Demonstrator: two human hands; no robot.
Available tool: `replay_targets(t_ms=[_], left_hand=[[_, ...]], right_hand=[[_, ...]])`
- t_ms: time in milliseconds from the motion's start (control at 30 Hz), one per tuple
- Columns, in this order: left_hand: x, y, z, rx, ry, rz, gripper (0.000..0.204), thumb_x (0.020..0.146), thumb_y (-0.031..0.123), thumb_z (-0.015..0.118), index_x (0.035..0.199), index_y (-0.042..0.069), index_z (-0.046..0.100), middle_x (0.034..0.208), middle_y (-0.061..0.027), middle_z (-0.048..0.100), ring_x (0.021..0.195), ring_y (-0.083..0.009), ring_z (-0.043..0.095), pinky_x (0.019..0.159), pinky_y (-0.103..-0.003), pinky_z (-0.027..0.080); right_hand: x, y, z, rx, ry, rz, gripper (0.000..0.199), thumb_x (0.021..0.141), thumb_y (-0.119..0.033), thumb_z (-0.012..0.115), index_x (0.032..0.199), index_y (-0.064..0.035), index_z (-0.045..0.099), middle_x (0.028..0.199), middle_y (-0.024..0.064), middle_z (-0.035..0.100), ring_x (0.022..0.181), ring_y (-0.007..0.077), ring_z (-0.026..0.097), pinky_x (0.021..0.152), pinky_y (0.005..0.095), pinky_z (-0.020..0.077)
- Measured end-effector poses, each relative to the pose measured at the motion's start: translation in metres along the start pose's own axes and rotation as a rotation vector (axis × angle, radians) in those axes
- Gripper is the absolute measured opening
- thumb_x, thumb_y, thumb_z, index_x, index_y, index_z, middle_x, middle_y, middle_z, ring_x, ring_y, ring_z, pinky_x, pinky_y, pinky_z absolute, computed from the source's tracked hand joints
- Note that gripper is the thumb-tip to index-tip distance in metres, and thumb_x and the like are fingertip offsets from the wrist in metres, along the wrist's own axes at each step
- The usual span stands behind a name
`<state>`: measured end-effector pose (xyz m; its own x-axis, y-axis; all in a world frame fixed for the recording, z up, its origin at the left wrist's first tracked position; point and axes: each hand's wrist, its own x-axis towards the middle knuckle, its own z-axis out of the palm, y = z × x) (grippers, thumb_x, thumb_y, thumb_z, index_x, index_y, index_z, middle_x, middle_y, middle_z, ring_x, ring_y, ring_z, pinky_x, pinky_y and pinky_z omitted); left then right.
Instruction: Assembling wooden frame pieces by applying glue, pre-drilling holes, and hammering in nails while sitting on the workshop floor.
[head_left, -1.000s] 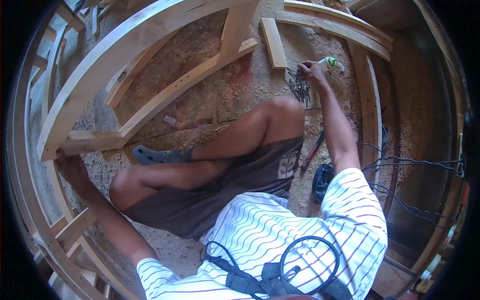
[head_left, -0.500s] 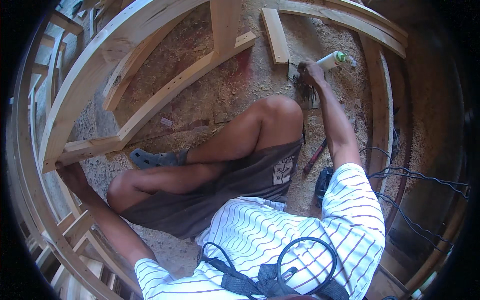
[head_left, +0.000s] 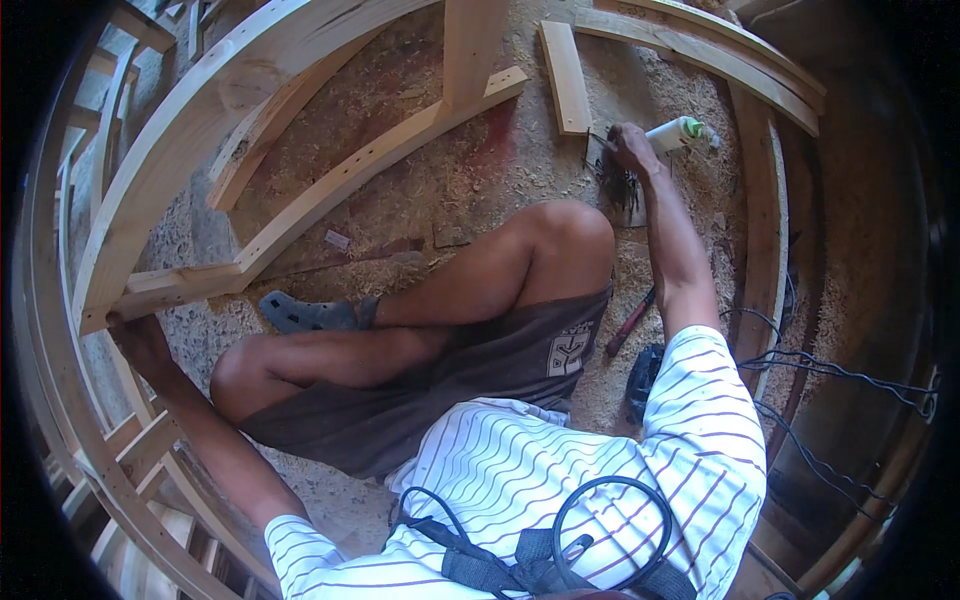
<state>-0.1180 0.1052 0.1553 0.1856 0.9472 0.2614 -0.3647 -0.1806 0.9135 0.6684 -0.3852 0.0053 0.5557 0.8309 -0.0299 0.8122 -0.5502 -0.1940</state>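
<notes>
At the left, my left hand (head_left: 142, 345) is closed around the lower corner of a curved wooden frame (head_left: 190, 150), its fingers partly hidden by the wood. My right hand (head_left: 632, 150) reaches far forward, its fingers bent together over a heap of thin dark pieces that look like nails (head_left: 620, 192). Thin dark strips show by the fingertips; whether they are held is too small to tell. Just right of this hand lies a white bottle (head_left: 668, 137) with a green cap. A short wooden board (head_left: 565, 80) ends close to the fingers.
Curved timber pieces (head_left: 700, 60) lie at the far right, and a long plank (head_left: 765, 220) runs along the right side. Dark cables (head_left: 835, 365) cross there. Near my right knee are a red-and-black handled tool (head_left: 630, 322) and a black bag (head_left: 645, 378). Sawdust covers the floor.
The view has shifted slightly. My right hand has moved a little over the dark heap, showing more of it. My left hand stays on the frame's corner.
</notes>
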Motion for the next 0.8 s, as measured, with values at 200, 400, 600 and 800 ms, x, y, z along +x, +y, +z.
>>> replay_targets(t_ms=[200, 400, 600, 800], left_hand=[[0.008, -0.013, -0.020, -0.075, -0.083, -0.054, 0.069, 0.094, 0.046, 0.069, 0.144, 0.004, 0.046, 0.148, -0.0136, 0.046, 0.138, -0.0283, 0.044, 0.118, -0.050, 0.033], [-0.027, -0.016, -0.005, 1.602, -0.077, 0.230, 0.033, 0.092, 0.014, 0.062, 0.122, 0.002, 0.062, 0.117, -0.0130, 0.067, 0.110, -0.0248, 0.062, 0.097, -0.041, 0.048], [-0.041, 0.012, 0.063, -0.219, -0.079, 0.088, 0.035, 0.090, 0.004, 0.072, 0.124, 0.003, 0.064, 0.115, -0.0054, 0.072, 0.103, -0.0116, 0.066, 0.093, -0.031, 0.054], [-0.044, 0.032, 0.073, -0.222, -0.127, 0.060, 0.039, 0.087, -0.001, 0.072, 0.125, 0.002, 0.064, 0.111, -0.0057, 0.073, 0.102, -0.0114, 0.066, 0.092, -0.030, 0.054]], right_hand=[[-0.017, -0.028, -0.039, 0.081, -0.002, 0.197, 0.018, 0.089, -0.018, 0.067, 0.100, -0.0045, 0.068, 0.097, 0.0205, 0.069, 0.097, 0.0398, 0.065, 0.083, 0.0470, 0.0512], [-0.019, -0.174, -0.223, 0.298, 0.401, 0.009, 0.022, 0.100, -0.016, 0.058, 0.112, -0.0002, 0.067, 0.103, 0.0087, 0.068, 0.098, 0.0204, 0.062, 0.091, 0.0347, 0.0483], [-0.017, -0.461, -0.297, 0.442, 0.351, -0.731, 0.015, 0.099, -0.005, 0.060, 0.112, -0.0001, 0.065, 0.100, 0.0061, 0.066, 0.095, 0.0129, 0.059, 0.089, 0.0302, 0.0486], [-0.024, -0.698, -0.285, 0.174, 0.267, -1.260, 0.012, 0.096, -0.010, 0.064, 0.100, 0.0003, 0.060, 0.089, 0.0159, 0.064, 0.084, 0.0375, 0.065, 0.073, 0.0449, 0.0505]])
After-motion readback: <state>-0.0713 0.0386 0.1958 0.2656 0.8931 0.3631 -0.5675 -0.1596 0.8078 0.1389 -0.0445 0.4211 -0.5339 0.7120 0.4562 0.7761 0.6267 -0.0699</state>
